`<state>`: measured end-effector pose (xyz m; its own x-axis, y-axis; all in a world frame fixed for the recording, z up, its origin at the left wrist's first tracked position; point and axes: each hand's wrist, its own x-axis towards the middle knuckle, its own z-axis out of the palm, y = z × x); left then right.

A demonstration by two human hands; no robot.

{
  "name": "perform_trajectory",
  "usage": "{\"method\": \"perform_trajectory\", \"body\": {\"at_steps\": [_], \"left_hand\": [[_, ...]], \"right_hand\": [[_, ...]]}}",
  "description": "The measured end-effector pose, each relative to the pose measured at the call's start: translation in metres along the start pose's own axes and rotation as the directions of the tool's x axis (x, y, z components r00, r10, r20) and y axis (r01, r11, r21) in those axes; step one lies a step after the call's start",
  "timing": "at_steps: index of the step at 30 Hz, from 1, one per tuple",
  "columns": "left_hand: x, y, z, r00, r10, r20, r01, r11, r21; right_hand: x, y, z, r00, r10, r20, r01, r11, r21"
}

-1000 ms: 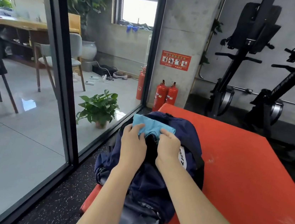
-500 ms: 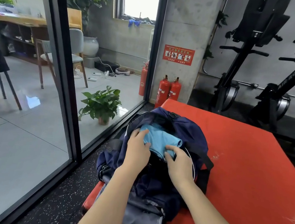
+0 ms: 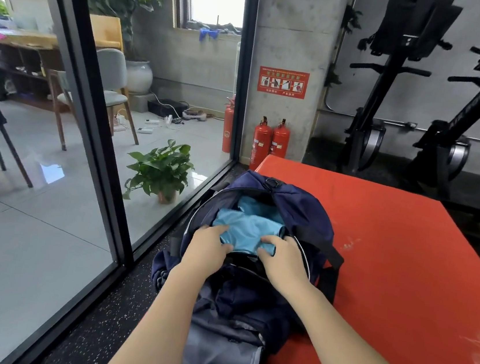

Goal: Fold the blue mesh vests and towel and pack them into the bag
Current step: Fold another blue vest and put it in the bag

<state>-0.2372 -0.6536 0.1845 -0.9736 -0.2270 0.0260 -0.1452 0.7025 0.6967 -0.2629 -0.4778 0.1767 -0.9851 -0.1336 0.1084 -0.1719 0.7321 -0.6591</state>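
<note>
Folded blue fabric (image 3: 246, 231) now sits lower in the navy bag's (image 3: 304, 217) open mouth than a second ago, when it rose above the rim. Left hand (image 3: 207, 252) and right hand (image 3: 282, 259) grip its near edge, fingers curled over it. More blue cloth lies beyond their fingertips.

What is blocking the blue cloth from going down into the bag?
Nothing visible. The bag is open, and the blue cloth already sits in its mouth, with the left hand and the right hand on its near edge.
</note>
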Motion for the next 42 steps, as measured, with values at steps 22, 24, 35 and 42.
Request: {"method": "perform_trajectory", "body": {"at_steps": [22, 24, 35, 42], "left_hand": [[-0.118, 0.125, 0.061, 0.925, 0.349, -0.148, -0.36, 0.931, -0.061], [-0.137, 0.147, 0.082, 0.916, 0.379, -0.131, -0.392, 0.915, -0.097], [-0.261, 0.275, 0.234, 0.735, 0.604, 0.309, -0.547, 0.797, -0.256], [-0.336, 0.337, 0.344, 0.527, 0.628, 0.572, -0.656, 0.729, -0.196]], "right_hand": [[-0.143, 0.086, -0.14, 0.983, -0.014, -0.185, 0.057, 0.973, 0.225], [-0.166, 0.113, -0.161, 0.979, 0.035, -0.199, 0.009, 0.976, 0.217], [-0.3, 0.263, -0.263, 0.878, 0.309, -0.365, -0.261, 0.949, 0.176], [-0.377, 0.357, -0.285, 0.773, 0.488, -0.406, -0.428, 0.873, 0.234]]}}
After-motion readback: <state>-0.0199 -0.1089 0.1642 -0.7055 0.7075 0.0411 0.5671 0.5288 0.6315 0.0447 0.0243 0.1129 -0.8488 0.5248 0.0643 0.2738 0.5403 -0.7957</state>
